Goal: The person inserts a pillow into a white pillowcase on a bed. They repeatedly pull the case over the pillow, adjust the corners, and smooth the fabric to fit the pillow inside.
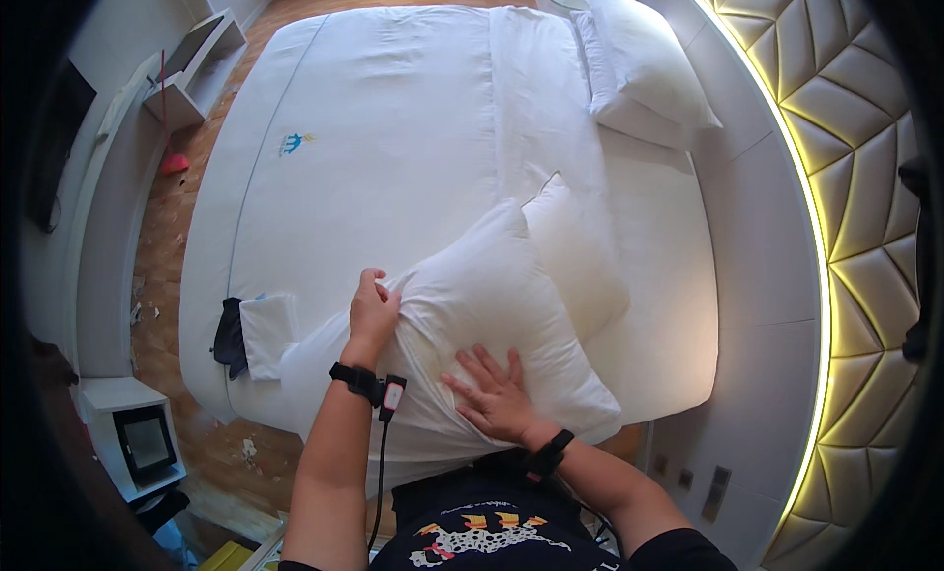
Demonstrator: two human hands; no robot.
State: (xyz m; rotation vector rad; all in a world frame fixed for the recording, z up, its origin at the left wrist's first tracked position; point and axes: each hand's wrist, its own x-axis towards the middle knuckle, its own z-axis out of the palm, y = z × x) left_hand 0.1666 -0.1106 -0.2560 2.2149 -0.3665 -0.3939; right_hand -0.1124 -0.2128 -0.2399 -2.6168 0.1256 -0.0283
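Note:
A white pillow in a white pillowcase (497,276) lies slanted across the near side of the bed, against my body. My left hand (374,310) is closed on the loose fabric at the pillowcase's left end, where the cloth bunches into folds. Fingers spread, my right hand (495,394) rests flat on top of the pillowcase near its lower middle. Beyond it, partly covered, is a second white pillow (580,261). Slack white cloth trails leftward from beneath my left hand.
The wide bed (393,128) has white bedding. White pillows (649,64) are stacked at its far right. A folded white cloth (267,335) and a dark cloth (230,337) lie at the near left. A padded, lit headboard wall (865,227) runs along the right. Litter dots the wooden floor (157,276).

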